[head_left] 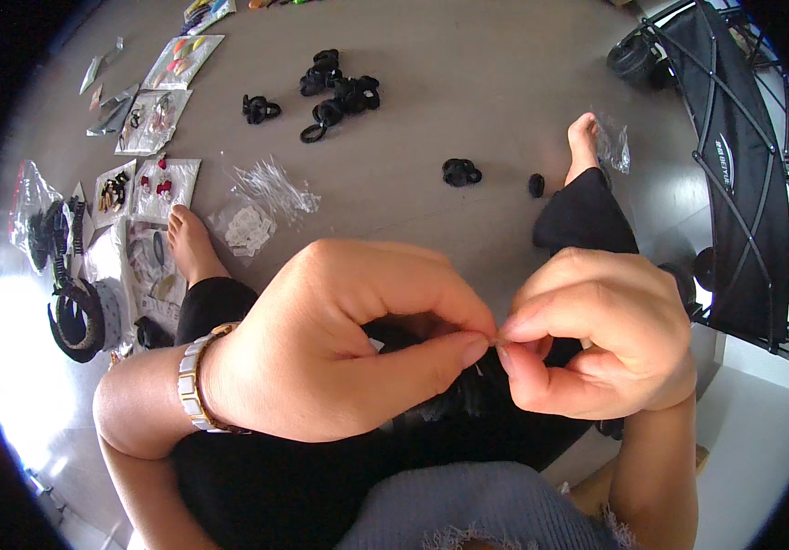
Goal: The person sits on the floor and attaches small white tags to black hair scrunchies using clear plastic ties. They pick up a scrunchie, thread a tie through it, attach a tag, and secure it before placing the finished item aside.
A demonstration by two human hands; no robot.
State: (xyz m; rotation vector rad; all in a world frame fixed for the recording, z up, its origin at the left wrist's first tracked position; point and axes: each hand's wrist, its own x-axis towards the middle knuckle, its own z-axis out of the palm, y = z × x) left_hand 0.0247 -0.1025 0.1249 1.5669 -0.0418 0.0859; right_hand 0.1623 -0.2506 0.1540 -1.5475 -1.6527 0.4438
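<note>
My left hand (pixel 339 339), with a white-and-gold bracelet (pixel 194 380) at its wrist, pinches with thumb and forefinger above my lap. Against those fingertips, my right hand (pixel 601 335) makes a pinch of its own. Whatever sits between the two pinches is too small and covered to make out. Dark things (pixel 458 399) lie on my lap below, mostly hidden by the hands. Out on the grey floor are several bundles of black hair ties (pixel 358 93), with one more bundle (pixel 461 172) nearer to me and a small black piece (pixel 536 186) by my right foot.
Left of centre lie a heap of thin clear plastic strips (pixel 275 188) and white tags (pixel 249 229). Farther left are packets of hair accessories (pixel 167 188), more packets (pixel 181 62) and black headbands (pixel 78 321). A black folding wagon (pixel 733 156) stands on the right.
</note>
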